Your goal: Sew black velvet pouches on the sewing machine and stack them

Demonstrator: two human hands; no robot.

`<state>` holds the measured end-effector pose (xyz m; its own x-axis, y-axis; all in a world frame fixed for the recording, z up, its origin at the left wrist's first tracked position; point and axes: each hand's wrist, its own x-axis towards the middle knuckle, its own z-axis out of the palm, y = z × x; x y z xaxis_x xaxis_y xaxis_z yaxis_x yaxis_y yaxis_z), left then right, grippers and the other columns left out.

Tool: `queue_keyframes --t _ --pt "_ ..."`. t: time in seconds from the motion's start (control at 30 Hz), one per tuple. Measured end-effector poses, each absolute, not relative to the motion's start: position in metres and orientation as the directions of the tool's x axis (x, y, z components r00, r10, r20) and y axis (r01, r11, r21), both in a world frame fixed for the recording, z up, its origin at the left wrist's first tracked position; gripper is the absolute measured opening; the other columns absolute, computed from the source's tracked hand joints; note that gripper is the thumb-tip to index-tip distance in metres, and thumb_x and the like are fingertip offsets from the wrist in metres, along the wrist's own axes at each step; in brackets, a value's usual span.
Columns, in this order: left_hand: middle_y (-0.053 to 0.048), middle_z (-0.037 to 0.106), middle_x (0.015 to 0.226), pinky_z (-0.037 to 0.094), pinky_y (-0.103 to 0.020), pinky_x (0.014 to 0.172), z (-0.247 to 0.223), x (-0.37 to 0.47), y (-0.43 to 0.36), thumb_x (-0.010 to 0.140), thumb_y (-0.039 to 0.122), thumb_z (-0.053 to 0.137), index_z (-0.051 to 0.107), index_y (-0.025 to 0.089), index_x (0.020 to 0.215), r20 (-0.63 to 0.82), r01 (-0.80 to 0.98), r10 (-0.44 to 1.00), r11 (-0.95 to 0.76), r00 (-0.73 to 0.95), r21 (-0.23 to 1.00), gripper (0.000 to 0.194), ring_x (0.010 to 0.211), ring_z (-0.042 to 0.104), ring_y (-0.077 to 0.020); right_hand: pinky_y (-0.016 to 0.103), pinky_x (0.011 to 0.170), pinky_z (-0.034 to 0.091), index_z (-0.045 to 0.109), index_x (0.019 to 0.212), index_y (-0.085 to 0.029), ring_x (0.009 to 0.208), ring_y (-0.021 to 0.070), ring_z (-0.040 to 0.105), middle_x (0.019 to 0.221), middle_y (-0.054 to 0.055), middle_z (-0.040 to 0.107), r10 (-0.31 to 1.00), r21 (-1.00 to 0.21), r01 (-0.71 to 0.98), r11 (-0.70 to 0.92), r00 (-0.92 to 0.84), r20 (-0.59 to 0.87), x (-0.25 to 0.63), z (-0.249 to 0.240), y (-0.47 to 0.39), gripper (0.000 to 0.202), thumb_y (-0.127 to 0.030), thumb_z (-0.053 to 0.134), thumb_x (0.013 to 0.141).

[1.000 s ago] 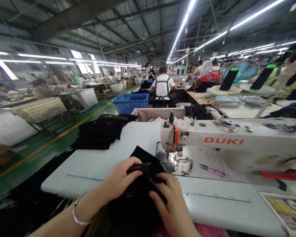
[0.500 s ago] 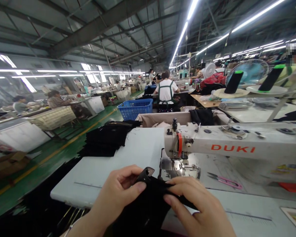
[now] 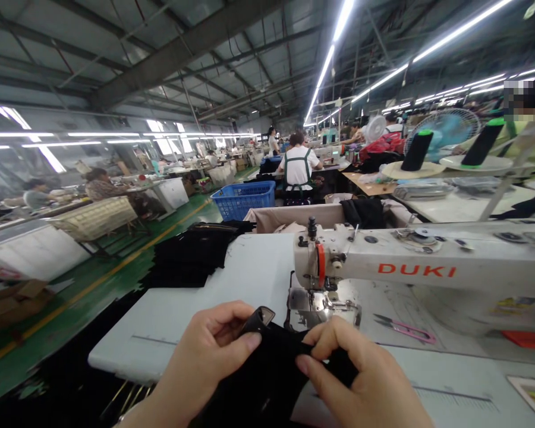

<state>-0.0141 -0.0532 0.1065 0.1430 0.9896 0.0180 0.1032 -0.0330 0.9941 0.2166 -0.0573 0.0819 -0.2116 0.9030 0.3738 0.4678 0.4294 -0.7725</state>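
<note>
Black fabric (image 3: 267,374) hangs between my two hands over the front of the sewing table (image 3: 245,267). My left hand (image 3: 218,345) pinches its upper left edge, where a dark rolled piece with a pale inner face sticks up above the thumb. With thumb and fingertips closed, my right hand (image 3: 339,362) grips the same fabric further right. Just beyond the cloth stands a sewing machine (image 3: 414,261), its presser foot area (image 3: 316,303) close to my fingers but apart from the fabric. Pink-handled thread snips (image 3: 405,329) lie on the machine bed to the right.
A stack of black fabric (image 3: 196,252) lies on the table's far left. Behind the machine are a fabric-lined bin (image 3: 289,215) and a blue basket (image 3: 243,199). Black thread cones (image 3: 417,150) stand at the right. A co-worker (image 3: 298,163) sits ahead, back turned.
My right fingers have curled and drawn up more tightly on the fabric's edge. My left hand keeps its pinch, almost unmoved. The view has shifted slightly.
</note>
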Motion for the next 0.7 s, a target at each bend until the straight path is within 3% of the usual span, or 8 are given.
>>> queue_keyframes --t 0.1,0.17,0.27,0.5,0.7 --pt "-0.001 0.070 0.085 0.051 -0.021 0.073 0.116 -0.012 -0.052 0.079 0.025 0.076 0.075 0.021 0.091 0.080 0.135 0.981 -0.105 0.179 0.985 0.012 0.080 0.064 -0.0158 0.024 0.060 0.052 0.062 0.092 -0.026 0.070 0.0155 0.065 0.080 -0.002 0.067 0.872 -0.764 0.422 0.488 -0.224 0.434 0.209 0.097 -0.053 0.018 -0.023 0.071 0.077" --pt "0.000 0.069 0.084 0.050 -0.020 0.072 0.122 -0.010 -0.051 0.079 0.023 0.077 0.075 0.021 0.087 0.114 0.137 0.974 -0.142 0.194 0.980 0.008 0.080 0.063 -0.0149 0.024 0.066 0.052 0.067 0.101 -0.028 0.078 0.0159 0.065 0.084 -0.001 0.067 0.821 -0.738 0.361 0.570 -0.279 0.498 0.205 0.105 -0.049 0.019 -0.025 0.069 0.083" --pt "0.001 0.069 0.084 0.050 -0.020 0.073 0.126 -0.007 -0.052 0.076 0.022 0.079 0.075 0.022 0.087 0.108 0.075 0.972 -0.126 0.208 0.989 0.012 0.080 0.063 -0.0146 0.023 0.068 0.050 0.072 0.095 -0.032 0.081 0.0145 0.064 0.084 -0.002 0.065 0.792 -0.723 0.326 0.609 -0.309 0.527 0.201 0.111 -0.046 0.013 -0.024 0.062 0.091" --pt "-0.001 0.071 0.087 0.051 -0.022 0.073 0.124 -0.007 -0.056 0.080 0.026 0.076 0.074 0.021 0.091 0.097 0.087 0.979 -0.114 0.178 0.990 0.012 0.081 0.063 -0.0159 0.024 0.068 0.049 0.071 0.090 -0.030 0.080 0.0145 0.062 0.083 -0.002 0.064 0.774 -0.693 0.345 0.633 -0.291 0.563 0.200 0.105 -0.048 0.011 -0.021 0.064 0.089" --pt "-0.001 0.071 0.085 0.050 -0.022 0.074 0.124 -0.004 -0.055 0.081 0.026 0.075 0.074 0.019 0.088 0.104 0.116 0.980 -0.124 0.167 0.985 0.010 0.081 0.063 -0.0161 0.024 0.065 0.046 0.067 0.083 -0.025 0.079 0.0160 0.062 0.081 -0.001 0.065 0.828 -0.758 0.339 0.557 -0.293 0.478 0.195 0.109 -0.048 0.009 -0.021 0.060 0.088"
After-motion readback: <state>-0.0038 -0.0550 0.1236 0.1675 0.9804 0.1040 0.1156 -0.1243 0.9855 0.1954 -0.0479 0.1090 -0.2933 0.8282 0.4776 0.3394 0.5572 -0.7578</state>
